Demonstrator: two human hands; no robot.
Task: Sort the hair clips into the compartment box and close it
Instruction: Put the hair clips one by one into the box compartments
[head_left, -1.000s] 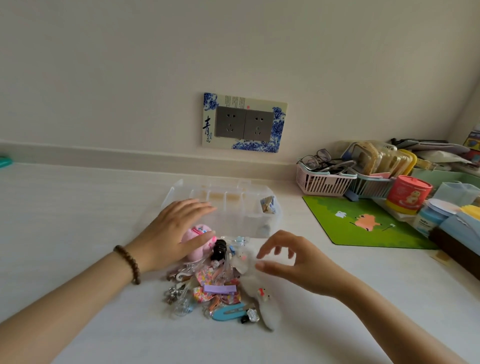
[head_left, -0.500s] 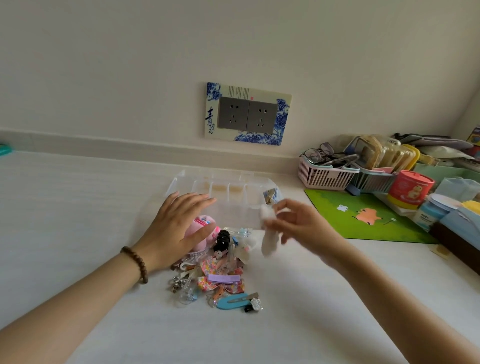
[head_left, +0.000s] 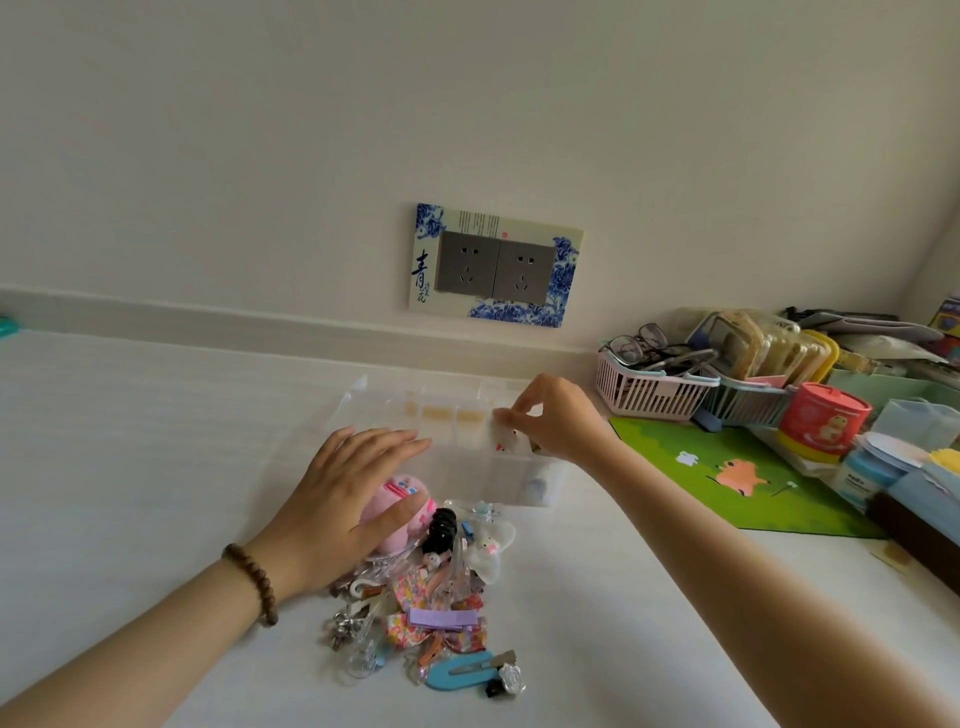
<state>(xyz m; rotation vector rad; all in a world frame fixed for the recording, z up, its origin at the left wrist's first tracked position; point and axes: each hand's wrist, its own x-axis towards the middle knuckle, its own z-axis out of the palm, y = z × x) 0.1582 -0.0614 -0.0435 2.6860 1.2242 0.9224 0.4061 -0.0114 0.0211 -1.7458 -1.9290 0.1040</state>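
A clear compartment box (head_left: 467, 478) stands open on the white table, lid tipped back toward the wall. My right hand (head_left: 558, 423) pinches a fluffy white hair clip (head_left: 503, 435) and holds it over the box's right-hand compartments. My left hand (head_left: 348, 499) lies flat with straight fingers against the box's front left wall, its thumb on a pink plush clip (head_left: 400, 512). In front of the box lies a heap of hair clips (head_left: 431, 603): a black claw clip (head_left: 441, 527), a white plush clip (head_left: 488, 551), a purple clip (head_left: 441, 618) and a blue clip (head_left: 462, 673).
A green mat (head_left: 727, 473) lies right of the box. Behind it stand a pink basket (head_left: 649, 397) with glasses, a second basket of cases, a red tub (head_left: 821, 423) and other containers. A wall socket plate (head_left: 496, 265) sits above the box.
My right hand picked the fluffy white clip out of the heap and carried it up and away to the box's right side. The left hand stayed put.
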